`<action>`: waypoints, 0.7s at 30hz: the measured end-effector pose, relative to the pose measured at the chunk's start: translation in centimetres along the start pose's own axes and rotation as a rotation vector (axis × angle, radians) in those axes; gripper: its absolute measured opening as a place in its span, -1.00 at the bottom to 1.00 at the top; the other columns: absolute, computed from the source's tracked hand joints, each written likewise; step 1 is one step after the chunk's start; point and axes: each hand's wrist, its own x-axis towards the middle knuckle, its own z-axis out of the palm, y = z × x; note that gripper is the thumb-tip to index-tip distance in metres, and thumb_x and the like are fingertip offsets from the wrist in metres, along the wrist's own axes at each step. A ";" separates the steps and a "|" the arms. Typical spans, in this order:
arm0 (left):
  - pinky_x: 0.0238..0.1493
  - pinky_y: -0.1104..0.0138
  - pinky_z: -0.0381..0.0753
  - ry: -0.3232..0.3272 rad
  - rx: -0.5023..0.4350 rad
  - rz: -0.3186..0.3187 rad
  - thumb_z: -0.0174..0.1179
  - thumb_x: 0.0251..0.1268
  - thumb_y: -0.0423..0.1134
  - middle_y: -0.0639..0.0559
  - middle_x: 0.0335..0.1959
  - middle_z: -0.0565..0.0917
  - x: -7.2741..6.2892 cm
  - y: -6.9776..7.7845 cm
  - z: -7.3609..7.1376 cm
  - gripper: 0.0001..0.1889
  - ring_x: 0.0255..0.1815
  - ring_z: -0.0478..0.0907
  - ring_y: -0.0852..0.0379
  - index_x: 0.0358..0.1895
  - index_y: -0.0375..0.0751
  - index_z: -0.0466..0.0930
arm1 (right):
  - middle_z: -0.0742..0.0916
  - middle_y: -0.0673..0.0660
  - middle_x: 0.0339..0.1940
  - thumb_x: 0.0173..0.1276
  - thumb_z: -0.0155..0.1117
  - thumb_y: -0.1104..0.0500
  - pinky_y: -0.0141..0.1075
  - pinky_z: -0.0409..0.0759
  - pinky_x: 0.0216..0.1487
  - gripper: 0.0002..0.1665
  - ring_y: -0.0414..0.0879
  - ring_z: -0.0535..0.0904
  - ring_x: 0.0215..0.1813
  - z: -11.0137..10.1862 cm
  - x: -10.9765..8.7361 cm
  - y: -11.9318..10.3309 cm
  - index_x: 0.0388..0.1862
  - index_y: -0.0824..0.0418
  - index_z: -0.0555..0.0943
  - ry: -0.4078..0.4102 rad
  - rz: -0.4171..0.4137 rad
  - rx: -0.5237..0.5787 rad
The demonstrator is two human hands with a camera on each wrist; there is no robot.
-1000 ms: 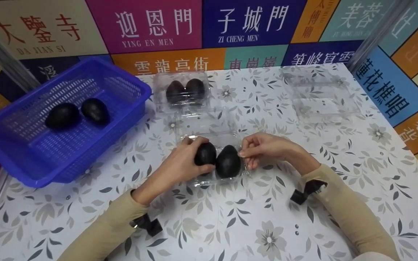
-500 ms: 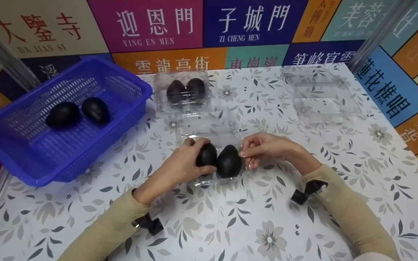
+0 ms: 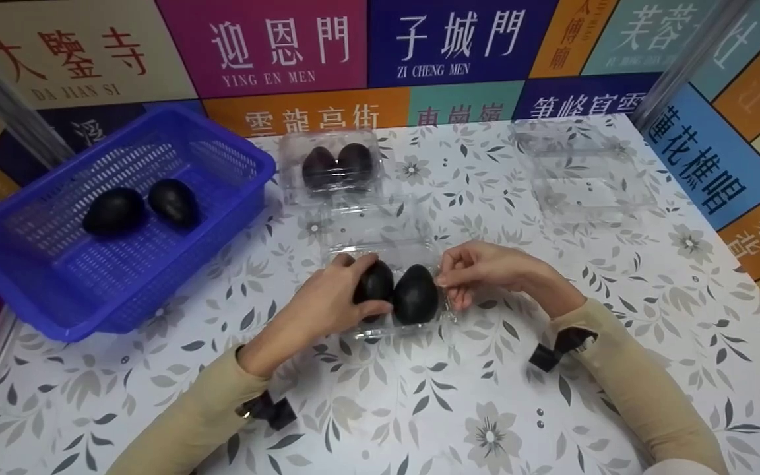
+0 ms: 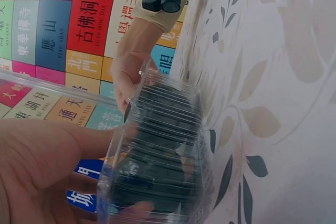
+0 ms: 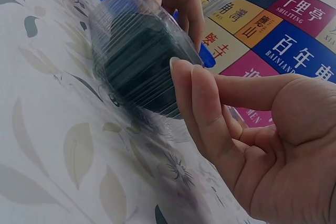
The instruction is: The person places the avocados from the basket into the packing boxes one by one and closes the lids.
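An open clear plastic clamshell box [image 3: 380, 227] lies mid-table, lid folded back, with two dark, pear-shaped avocados side by side in its base. My left hand [image 3: 327, 300] grips the left avocado [image 3: 376, 282], thumb on the near side and fingers over the far side. Beside it, the right avocado [image 3: 415, 295] sits untouched. At the box's right edge, my right hand [image 3: 479, 270] pinches the rim between thumb and forefinger. Ribbed plastic walls [image 4: 165, 114] stand in front of the dark fruit in the left wrist view.
At the left stands a blue plastic basket [image 3: 221, 231] with two avocados [image 3: 115, 211] in it. Behind the working box, a closed clamshell [image 3: 294, 188] holds two more avocados. Another clear clamshell [image 3: 591, 191], lid open, lies at the back right. Printed panels [image 3: 287, 46] wall the table's back and sides.
Almost nothing differs. Both hands keep their places on the avocado and the box rim; the left hand and its avocado shift only very slightly.
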 end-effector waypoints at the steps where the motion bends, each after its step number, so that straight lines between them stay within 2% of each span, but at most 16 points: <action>1: -0.06 -0.04 0.67 0.006 0.006 0.002 0.41 0.18 0.18 -0.31 0.16 0.52 -0.1 0.0 -0.1 -0.17 -0.06 0.64 -0.25 0.47 -0.09 0.37 | 0.73 0.13 -0.52 0.44 0.32 0.26 -0.35 0.70 -0.44 -0.84 -0.10 0.71 -0.50 0.0 0.0 0.0 -0.30 0.29 0.54 -0.001 0.002 -0.003; 7: 0.04 -0.07 0.63 0.043 0.025 0.020 0.39 0.23 0.15 -0.31 0.21 0.53 -0.2 0.1 -0.8 -0.22 0.02 0.62 -0.27 0.43 -0.15 0.42 | 0.73 0.15 -0.51 0.45 0.31 0.24 -0.31 0.71 -0.43 -0.82 -0.07 0.72 -0.49 0.0 -0.1 -0.1 -0.29 0.31 0.52 -0.005 0.009 -0.017; 11: -0.01 -0.06 0.64 0.069 0.039 0.040 0.37 0.27 0.13 -0.29 0.17 0.56 -0.2 0.0 -1.2 -0.26 -0.04 0.64 -0.25 0.42 -0.18 0.43 | 0.73 0.17 -0.50 0.45 0.33 0.22 -0.30 0.71 -0.43 -0.80 -0.04 0.73 -0.48 0.0 -0.2 -0.1 -0.28 0.31 0.51 0.001 0.010 -0.022; 15: -0.07 -0.03 0.65 0.087 0.026 0.029 0.32 0.34 0.11 -0.27 0.15 0.56 -0.1 -0.3 -1.8 -0.30 -0.11 0.65 -0.19 0.43 -0.17 0.42 | 0.73 0.19 -0.47 0.45 0.33 0.20 -0.30 0.71 -0.41 -0.79 -0.03 0.73 -0.46 0.0 -0.2 -0.2 -0.25 0.31 0.51 0.005 0.001 -0.026; 21: -0.02 -0.03 0.62 0.144 -0.021 0.014 0.28 0.40 0.06 -0.26 0.15 0.56 0.1 -1.1 -2.6 -0.37 -0.12 0.63 -0.16 0.38 -0.24 0.45 | 0.73 0.18 -0.44 0.53 0.23 0.19 -0.29 0.72 -0.40 -0.81 -0.05 0.74 -0.44 -0.3 0.0 -0.1 -0.19 0.31 0.50 0.030 -0.022 -0.049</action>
